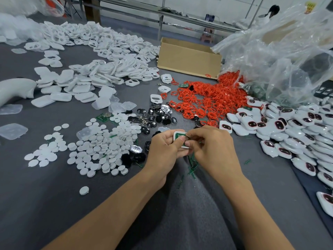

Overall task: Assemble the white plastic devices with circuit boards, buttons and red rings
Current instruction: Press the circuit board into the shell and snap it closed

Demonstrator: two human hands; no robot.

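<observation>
While the white shell point(176, 132) is gripped board-up by the left hand point(164, 148), its circuit board point(180, 136) is pinched by the right hand point(214, 150), likely for seating.

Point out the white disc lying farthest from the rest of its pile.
The lone white disc on the grey cloth, nearest the camera, left of the left forearm. The others cluster in the disc pile farther up; this one touches nothing.
</observation>
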